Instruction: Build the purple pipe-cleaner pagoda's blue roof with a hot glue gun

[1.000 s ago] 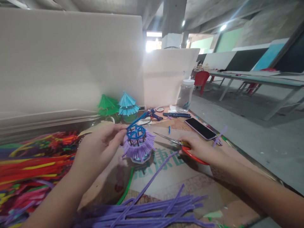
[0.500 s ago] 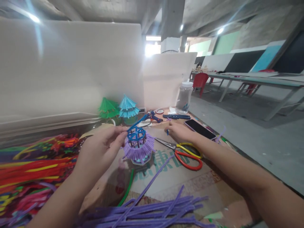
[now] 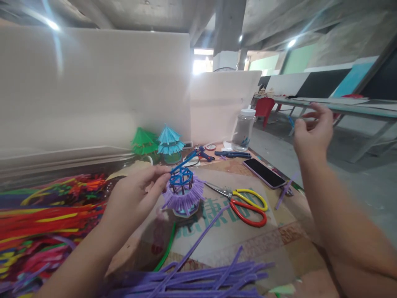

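Observation:
My left hand (image 3: 145,186) pinches a blue pipe cleaner (image 3: 184,160) just above a small round model (image 3: 183,196). This model has a fringed skirt of purple pipe cleaner pieces, dark posts and a blue ring frame on top. Raised at the right, beyond the table edge, my right hand (image 3: 314,130) has its fingers apart. A short blue piece (image 3: 291,121) shows beside its thumb; whether it touches the thumb is unclear. Scissors (image 3: 232,194) with one yellow and one red handle lie right of the model, blades partly apart.
Purple pipe cleaners (image 3: 198,281) lie in front, coloured bundles (image 3: 40,219) at left. Behind stand a green roofed model (image 3: 144,141), a light-blue one (image 3: 170,140) and a clear bottle (image 3: 243,131). A glue gun (image 3: 205,154), pliers-like tool (image 3: 232,154) and phone (image 3: 263,173) lie nearby.
My right hand has risen from the table beside the phone and swung right, past the table edge, with the short blue piece near its thumb. My left hand keeps its hold at the model.

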A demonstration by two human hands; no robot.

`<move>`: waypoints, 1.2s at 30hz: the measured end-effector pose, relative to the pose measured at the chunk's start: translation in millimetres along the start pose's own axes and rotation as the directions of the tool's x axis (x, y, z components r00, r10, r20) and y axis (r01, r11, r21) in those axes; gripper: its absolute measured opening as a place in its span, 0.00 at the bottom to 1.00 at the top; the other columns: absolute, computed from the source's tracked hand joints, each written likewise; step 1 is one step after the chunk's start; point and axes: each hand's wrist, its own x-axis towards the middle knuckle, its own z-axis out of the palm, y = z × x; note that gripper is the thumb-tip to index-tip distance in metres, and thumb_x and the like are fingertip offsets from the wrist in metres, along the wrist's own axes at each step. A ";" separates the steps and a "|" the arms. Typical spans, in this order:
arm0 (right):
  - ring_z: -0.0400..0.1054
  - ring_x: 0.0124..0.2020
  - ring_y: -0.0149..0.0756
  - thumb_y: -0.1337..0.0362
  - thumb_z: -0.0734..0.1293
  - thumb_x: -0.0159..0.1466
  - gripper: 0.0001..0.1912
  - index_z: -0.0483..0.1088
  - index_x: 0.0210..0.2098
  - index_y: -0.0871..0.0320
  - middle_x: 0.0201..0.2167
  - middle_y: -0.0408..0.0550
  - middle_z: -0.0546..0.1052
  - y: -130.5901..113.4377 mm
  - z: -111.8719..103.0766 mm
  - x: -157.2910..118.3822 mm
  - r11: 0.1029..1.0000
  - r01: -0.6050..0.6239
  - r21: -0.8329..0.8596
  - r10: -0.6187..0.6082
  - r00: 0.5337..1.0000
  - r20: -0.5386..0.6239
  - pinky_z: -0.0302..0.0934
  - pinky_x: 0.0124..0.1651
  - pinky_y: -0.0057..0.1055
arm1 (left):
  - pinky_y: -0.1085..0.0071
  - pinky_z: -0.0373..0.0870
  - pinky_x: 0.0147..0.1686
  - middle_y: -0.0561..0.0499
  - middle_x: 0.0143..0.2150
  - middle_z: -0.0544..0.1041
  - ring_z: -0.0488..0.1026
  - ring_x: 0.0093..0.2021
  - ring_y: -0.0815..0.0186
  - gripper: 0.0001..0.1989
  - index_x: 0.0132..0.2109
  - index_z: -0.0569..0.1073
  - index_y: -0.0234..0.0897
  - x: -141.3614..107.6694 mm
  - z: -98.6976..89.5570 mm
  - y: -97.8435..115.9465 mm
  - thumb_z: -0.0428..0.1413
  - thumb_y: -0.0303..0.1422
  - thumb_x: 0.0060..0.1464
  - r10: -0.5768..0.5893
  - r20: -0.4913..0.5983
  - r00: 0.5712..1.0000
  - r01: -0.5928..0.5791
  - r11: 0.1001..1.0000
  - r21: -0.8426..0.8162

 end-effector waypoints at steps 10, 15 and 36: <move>0.74 0.45 0.41 0.63 0.63 0.71 0.10 0.74 0.47 0.58 0.42 0.53 0.82 -209.7 22.2 -72.5 0.716 0.513 0.474 -0.698 0.561 0.446 0.66 0.50 0.40 | 0.70 0.70 0.40 0.53 0.32 0.80 0.76 0.34 0.64 0.10 0.40 0.79 0.41 2.0 7.5 8.3 0.54 0.37 0.63 0.137 0.043 0.990 -0.140 0.987 0.073; 0.74 0.38 0.39 0.70 0.58 0.71 0.14 0.74 0.49 0.60 0.36 0.52 0.81 -222.8 40.8 -83.5 0.689 0.556 0.464 -0.724 0.560 0.403 0.64 0.41 0.35 | 0.67 0.71 0.43 0.50 0.38 0.81 0.77 0.40 0.62 0.11 0.44 0.79 0.41 5.5 3.4 2.6 0.53 0.38 0.64 0.114 0.042 0.993 -0.114 0.993 0.005; 0.77 0.38 0.38 0.67 0.62 0.70 0.08 0.74 0.43 0.58 0.37 0.49 0.82 -195.2 47.0 -88.3 0.897 0.268 0.350 -0.439 0.615 0.655 0.68 0.42 0.33 | 0.50 0.60 0.65 0.41 0.67 0.67 0.64 0.66 0.50 0.43 0.69 0.58 0.44 5.0 54.8 -20.6 0.67 0.40 0.50 -0.099 0.234 0.967 0.174 0.929 -0.327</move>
